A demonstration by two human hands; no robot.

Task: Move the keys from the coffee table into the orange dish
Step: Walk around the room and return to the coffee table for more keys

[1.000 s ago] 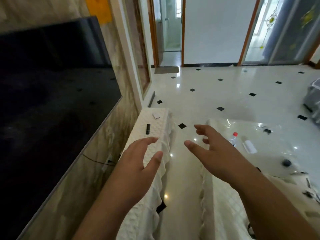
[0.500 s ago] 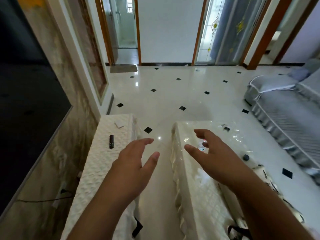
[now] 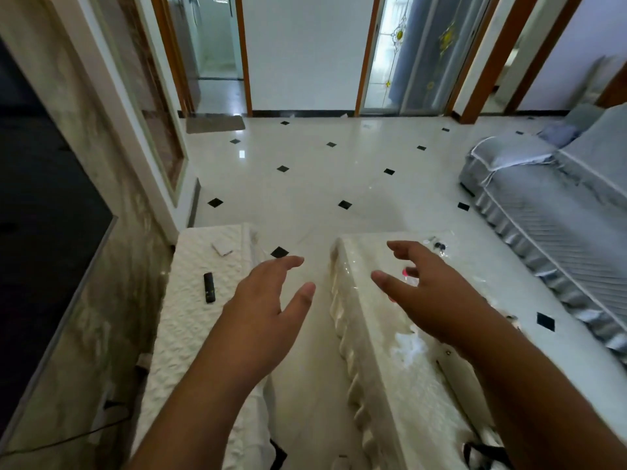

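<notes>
The coffee table surface [image 3: 400, 385] with a glossy cover stands beside a white cabinet [image 3: 190, 320]. The left hand [image 3: 268, 310] and the right hand [image 3: 431, 296] hover above, both spread wide and holding nothing. The keys [image 3: 439, 246] lie at the surface's far end. No dish is visible.

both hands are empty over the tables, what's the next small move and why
Probably reach the right hand forward toward the small dark cluster, likely the keys, near the coffee table's far edge. Both that hand and the left hand are open and hold nothing, and the right is nearer. No orange dish is in view yet.
</notes>
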